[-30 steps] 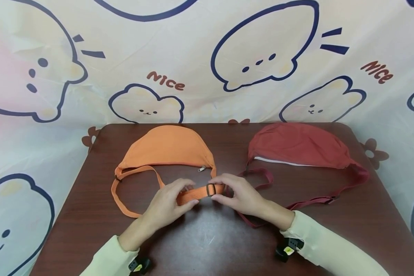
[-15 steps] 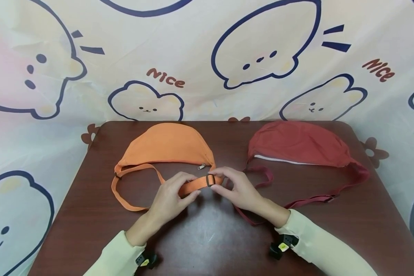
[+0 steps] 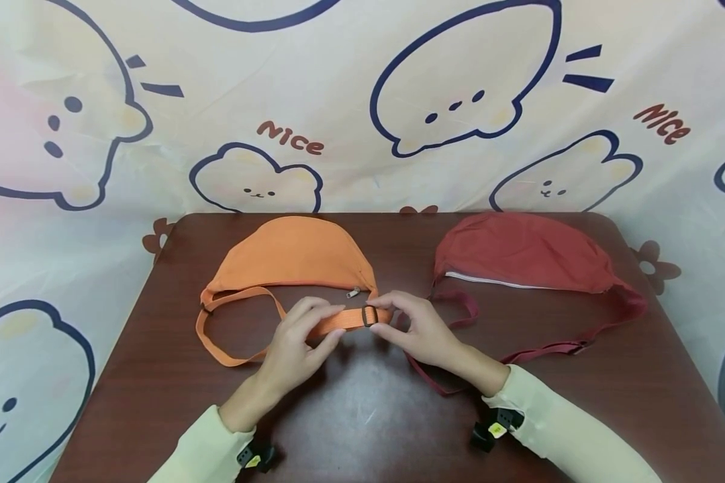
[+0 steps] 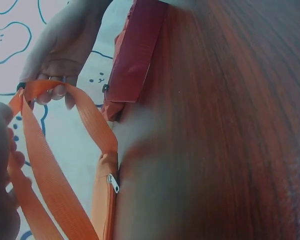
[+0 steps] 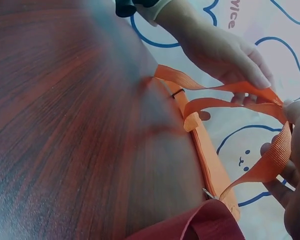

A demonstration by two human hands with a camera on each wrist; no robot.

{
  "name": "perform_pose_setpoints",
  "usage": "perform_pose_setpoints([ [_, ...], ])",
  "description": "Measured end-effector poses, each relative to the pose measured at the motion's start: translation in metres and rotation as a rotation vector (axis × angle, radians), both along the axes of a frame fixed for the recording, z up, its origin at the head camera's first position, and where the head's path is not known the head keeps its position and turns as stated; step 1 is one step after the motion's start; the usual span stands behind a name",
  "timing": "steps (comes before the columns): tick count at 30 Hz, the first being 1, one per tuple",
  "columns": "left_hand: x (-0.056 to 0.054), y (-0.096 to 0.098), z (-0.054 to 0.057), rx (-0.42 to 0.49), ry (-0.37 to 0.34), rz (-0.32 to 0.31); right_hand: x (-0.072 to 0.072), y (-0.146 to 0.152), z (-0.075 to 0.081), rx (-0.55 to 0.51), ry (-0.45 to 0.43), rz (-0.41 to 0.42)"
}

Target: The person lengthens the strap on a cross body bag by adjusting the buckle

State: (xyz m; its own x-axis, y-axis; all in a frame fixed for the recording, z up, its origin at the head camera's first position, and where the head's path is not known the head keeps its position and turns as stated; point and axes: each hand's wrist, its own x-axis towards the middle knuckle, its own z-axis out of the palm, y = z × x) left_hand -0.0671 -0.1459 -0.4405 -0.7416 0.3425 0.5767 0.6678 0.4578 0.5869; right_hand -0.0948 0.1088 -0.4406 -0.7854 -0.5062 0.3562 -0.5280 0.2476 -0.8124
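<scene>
An orange waist bag (image 3: 296,253) lies at the back left of the table, its zipper pull (image 3: 353,293) near the right corner. Both hands hold its orange strap (image 3: 349,318) up off the table in front of the bag. My left hand (image 3: 296,345) pinches the strap between thumb and fingers. At the dark slide buckle (image 3: 370,315), my right hand (image 3: 419,329) grips the strap with thumb and fingertips. In the right wrist view the strap (image 5: 262,165) loops down from the right hand to the bag. Part of the strap is hidden behind the left hand.
A dark red waist bag (image 3: 519,255) with a white zipper lies at the back right. Its strap (image 3: 550,350) trails over the brown wooden table (image 3: 362,429) and passes under the right forearm. A printed cloth (image 3: 350,80) hangs behind the table.
The left hand has lifted slightly with its fingers shifting on the strap, and the strap now lies flatter. The right hand stays at the buckle. Both bags stay put.
</scene>
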Motion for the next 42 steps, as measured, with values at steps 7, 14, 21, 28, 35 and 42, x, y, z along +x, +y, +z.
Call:
perform_pose_setpoints([
  [7,0.001,-0.001,-0.003,-0.013,-0.026,-0.022,0.001,0.000,0.001,-0.008,0.009,0.001],
  [14,-0.002,0.000,-0.005,-0.014,-0.022,-0.019,0.001,-0.003,0.002,-0.010,-0.001,-0.015],
  [21,-0.003,0.002,-0.006,-0.011,-0.024,-0.010,0.000,-0.005,0.002,0.001,-0.004,-0.021],
  [28,-0.004,0.006,-0.005,0.000,-0.018,-0.005,-0.001,-0.006,0.003,0.008,-0.010,-0.009],
  [35,-0.005,0.009,-0.004,0.006,-0.028,0.000,-0.001,-0.009,0.004,0.009,0.000,0.007],
  [42,-0.006,0.012,-0.003,0.021,-0.024,-0.017,-0.001,-0.012,0.004,0.036,0.032,0.013],
])
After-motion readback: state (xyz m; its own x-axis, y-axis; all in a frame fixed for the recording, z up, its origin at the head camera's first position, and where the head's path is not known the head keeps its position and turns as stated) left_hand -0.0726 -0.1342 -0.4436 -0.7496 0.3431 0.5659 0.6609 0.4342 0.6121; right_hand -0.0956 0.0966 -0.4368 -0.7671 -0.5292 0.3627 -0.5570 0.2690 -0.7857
